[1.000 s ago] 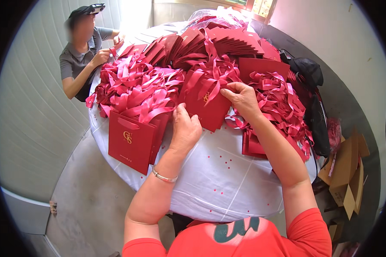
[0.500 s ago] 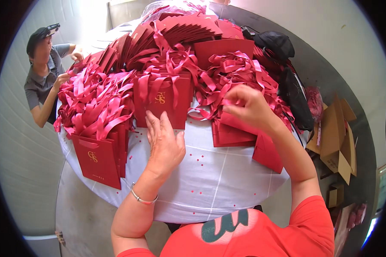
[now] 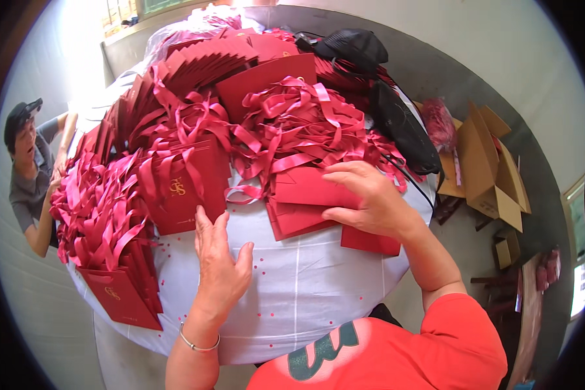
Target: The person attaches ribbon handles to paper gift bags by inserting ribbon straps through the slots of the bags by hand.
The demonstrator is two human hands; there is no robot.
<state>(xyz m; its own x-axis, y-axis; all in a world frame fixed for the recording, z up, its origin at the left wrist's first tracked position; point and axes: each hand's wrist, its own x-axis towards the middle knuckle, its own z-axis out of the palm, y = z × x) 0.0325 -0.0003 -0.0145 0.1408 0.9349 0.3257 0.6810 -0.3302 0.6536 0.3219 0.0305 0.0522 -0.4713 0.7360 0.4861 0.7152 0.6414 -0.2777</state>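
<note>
My left hand (image 3: 221,263) is open, its fingers stretched out at the lower edge of a standing red paper gift bag (image 3: 205,172) with a gold emblem and pink ribbon handles. I cannot tell whether the fingertips press on it. My right hand (image 3: 374,198) spans the right end of a flat red paper bag (image 3: 305,186), which lies on a small stack of others. Its thumb and fingers are apart, and no closed grip shows. Beyond that stack is a heap of pink ribbons (image 3: 312,127). Another flat red piece (image 3: 370,242) lies below my right wrist.
More ribboned bags (image 3: 120,296) stand at the left on the white-clothed table (image 3: 279,331), near a co-worker (image 3: 36,169). Fanned red bags (image 3: 208,62) fill the back. A black cap (image 3: 352,49) and black bag (image 3: 403,127) sit back right; cardboard boxes (image 3: 484,166) stand beyond the table.
My right hand has gone from a raised pinch near the ribbons to spread fingers over the flat bag. My left hand stays by the standing bag. The view has shifted to the right.
</note>
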